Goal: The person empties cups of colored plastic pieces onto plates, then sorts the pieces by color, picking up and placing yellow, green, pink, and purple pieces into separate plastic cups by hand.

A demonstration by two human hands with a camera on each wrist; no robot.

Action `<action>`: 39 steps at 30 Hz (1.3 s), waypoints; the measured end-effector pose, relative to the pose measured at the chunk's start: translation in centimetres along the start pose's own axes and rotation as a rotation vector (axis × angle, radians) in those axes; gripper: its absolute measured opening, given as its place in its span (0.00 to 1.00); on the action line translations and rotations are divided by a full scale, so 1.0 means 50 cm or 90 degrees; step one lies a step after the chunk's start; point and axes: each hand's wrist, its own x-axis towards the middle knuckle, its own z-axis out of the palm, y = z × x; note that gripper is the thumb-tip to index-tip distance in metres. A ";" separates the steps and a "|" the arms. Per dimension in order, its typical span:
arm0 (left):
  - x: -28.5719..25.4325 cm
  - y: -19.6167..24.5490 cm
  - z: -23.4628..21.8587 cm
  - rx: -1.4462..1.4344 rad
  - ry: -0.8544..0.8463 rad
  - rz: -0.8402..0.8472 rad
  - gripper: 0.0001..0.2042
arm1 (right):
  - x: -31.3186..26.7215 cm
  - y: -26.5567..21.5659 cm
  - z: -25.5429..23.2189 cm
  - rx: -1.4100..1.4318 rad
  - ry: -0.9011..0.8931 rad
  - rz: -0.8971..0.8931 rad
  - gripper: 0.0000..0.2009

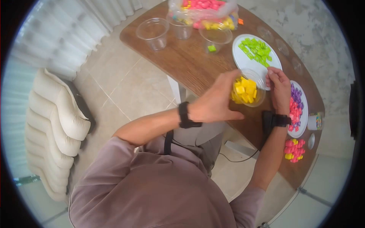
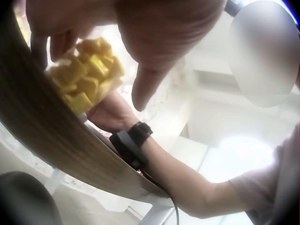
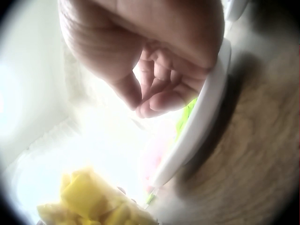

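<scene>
A clear plastic cup (image 1: 260, 99) full of small yellow pieces (image 1: 245, 90) is near the table's front edge. Beside it is my left hand (image 1: 215, 98), its fingers partly behind the cup and the thumb stretched out apart from it. In the left wrist view that thumb (image 2: 145, 86) points down, away from the yellow pieces. My right hand (image 1: 279, 89) is at the rim of a white plate (image 1: 243, 64) bearing bright green pieces (image 1: 255, 50). Its fingers (image 3: 161, 101) are curled, with the thumb tip meeting the index finger and nothing visible between them.
Clear cups (image 1: 155, 36) stand along the far left, one (image 1: 215, 36) with a green piece inside. Behind is a bag (image 1: 205, 17) of coloured pieces. To the right are a plate (image 1: 303, 116) of pink and purple pieces, a pink-and-yellow cluster (image 1: 294, 151) and a small tub (image 1: 315, 121).
</scene>
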 end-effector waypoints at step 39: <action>0.040 -0.351 -0.482 0.175 0.334 -0.161 0.41 | 0.002 0.016 -0.006 -0.062 0.042 -0.025 0.08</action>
